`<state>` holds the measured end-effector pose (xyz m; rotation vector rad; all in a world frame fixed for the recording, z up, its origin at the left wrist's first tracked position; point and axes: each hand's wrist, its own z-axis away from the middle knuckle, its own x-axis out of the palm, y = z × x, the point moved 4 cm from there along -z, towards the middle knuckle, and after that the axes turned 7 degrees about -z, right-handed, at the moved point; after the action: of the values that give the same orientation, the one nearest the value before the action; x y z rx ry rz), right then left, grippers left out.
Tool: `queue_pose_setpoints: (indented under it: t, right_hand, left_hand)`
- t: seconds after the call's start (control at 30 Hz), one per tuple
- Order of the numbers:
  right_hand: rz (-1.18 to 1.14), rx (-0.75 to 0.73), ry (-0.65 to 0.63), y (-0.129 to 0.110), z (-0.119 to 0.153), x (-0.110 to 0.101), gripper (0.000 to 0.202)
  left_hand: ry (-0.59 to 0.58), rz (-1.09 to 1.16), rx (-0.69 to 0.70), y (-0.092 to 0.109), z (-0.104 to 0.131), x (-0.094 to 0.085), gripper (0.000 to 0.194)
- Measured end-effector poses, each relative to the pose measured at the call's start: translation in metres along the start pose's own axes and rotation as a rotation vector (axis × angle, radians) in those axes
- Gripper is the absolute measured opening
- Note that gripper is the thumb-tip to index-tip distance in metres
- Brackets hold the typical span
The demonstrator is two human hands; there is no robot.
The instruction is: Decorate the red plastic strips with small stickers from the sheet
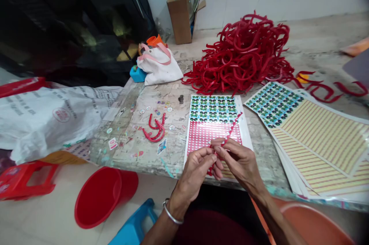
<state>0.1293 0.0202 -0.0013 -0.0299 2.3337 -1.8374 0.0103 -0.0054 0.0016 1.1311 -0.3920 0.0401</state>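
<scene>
A thin red strip (232,128) with small light marks slants up and to the right from between my hands, above a sticker sheet (213,129) with green-blue eye shapes at its top and pink rows below. My left hand (198,166), with a bangle at the wrist, pinches the strip's lower part. Close against it, my right hand (238,160) holds the strip a little higher, fingers bent. Several red curved pieces (155,131) lie on the table to the left. Behind the sheet rises a big heap of red strips (242,53).
More sticker sheets (323,141) overlap at the table's right. A white bag (163,64) and an open cardboard box (180,20) stand at the back. Below left are a red bucket (98,197), a blue stool (135,225) and a red stool (29,179).
</scene>
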Motion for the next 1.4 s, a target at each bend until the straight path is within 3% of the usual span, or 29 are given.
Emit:
queue_pose_setpoints:
  t: [0.3,0.8,1.1,1.4]
  right_hand:
    - [-0.126,0.221,0.132,0.016,-0.002,-0.002,0.021]
    - [-0.271,0.302,0.105,0.022,-0.004,0.000,0.016]
    - [-0.517,0.429,0.122,0.028,-0.005,0.007,0.023]
    - [-0.262,0.201,0.054,0.011,-0.001,0.007,0.017]
  left_hand:
    - [0.073,-0.011,0.026,-0.006,0.004,0.000,0.014]
    - [0.122,-0.030,0.105,-0.006,0.006,0.001,0.011]
    - [0.189,-0.197,0.124,-0.015,0.006,-0.008,0.022]
    - [0.101,-0.276,0.171,0.000,0.003,-0.004,0.021]
